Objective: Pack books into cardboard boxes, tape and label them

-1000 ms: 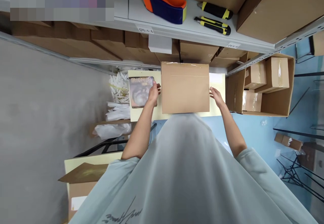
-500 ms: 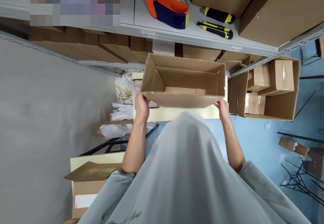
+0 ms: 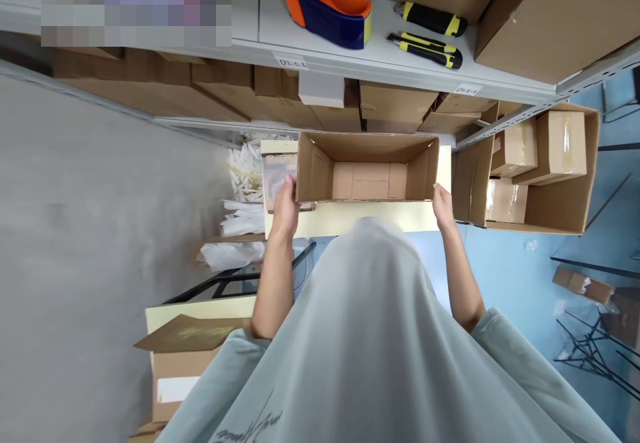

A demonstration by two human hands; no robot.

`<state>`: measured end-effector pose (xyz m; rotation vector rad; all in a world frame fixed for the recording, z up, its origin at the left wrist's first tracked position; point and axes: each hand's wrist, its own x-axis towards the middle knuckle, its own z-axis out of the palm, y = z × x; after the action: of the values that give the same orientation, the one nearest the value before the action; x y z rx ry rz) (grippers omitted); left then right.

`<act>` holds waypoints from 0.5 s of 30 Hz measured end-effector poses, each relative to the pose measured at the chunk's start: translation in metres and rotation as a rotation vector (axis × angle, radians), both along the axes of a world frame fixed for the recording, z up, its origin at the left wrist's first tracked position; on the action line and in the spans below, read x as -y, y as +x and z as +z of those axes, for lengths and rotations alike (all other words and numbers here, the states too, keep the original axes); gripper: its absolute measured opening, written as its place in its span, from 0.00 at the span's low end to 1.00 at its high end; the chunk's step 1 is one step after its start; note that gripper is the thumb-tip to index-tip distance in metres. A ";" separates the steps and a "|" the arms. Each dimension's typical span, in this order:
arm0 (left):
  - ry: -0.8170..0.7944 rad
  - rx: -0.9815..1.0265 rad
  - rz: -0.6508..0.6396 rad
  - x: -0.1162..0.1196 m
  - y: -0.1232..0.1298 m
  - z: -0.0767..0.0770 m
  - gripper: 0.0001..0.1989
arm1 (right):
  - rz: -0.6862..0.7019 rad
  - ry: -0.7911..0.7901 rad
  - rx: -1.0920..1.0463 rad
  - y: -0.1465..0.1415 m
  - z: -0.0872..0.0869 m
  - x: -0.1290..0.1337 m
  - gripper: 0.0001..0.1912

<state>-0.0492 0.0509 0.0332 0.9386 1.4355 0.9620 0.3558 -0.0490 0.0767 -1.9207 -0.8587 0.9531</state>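
Note:
An open cardboard box [image 3: 377, 183] with nothing inside stands upright over the pale yellow tabletop [image 3: 360, 216], its opening facing up at me. My left hand [image 3: 287, 206] grips the box at its left end, near the front corner. At the right front corner, my right hand [image 3: 443, 206] holds the box edge between closed fingers. A clear plastic-covered item [image 3: 278, 173] lies on the tabletop, partly hidden by my left hand and the box.
Above is a grey shelf [image 3: 250, 48] with an orange-and-blue tape dispenser [image 3: 330, 13] and several cutters [image 3: 427, 49]. A large carton [image 3: 560, 213] holding smaller boxes stands at right. Behind my left arm is another open box [image 3: 183, 363].
The box has turned from tilted to level, and its front wall has swung down out of view. It now sits lower against the tabletop, with both hands still at its ends.

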 end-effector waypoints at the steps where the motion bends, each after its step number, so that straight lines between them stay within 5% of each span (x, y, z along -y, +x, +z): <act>1: 0.011 -0.013 0.018 -0.004 0.000 0.008 0.45 | -0.024 0.017 0.005 0.002 0.006 -0.003 0.41; 6: 0.162 -0.223 -0.043 -0.031 0.010 0.040 0.40 | -0.023 0.051 0.083 0.005 0.031 -0.026 0.48; 10: 0.125 -0.319 -0.132 -0.050 0.022 0.051 0.32 | 0.091 0.076 0.154 -0.003 0.041 -0.035 0.41; 15: 0.081 -0.383 -0.153 -0.028 0.022 0.057 0.27 | 0.175 0.117 0.256 -0.017 0.050 0.010 0.28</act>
<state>-0.0273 0.0785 0.0899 1.3258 1.6206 0.7572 0.3387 -0.0592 0.1272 -1.9149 -1.2203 0.7474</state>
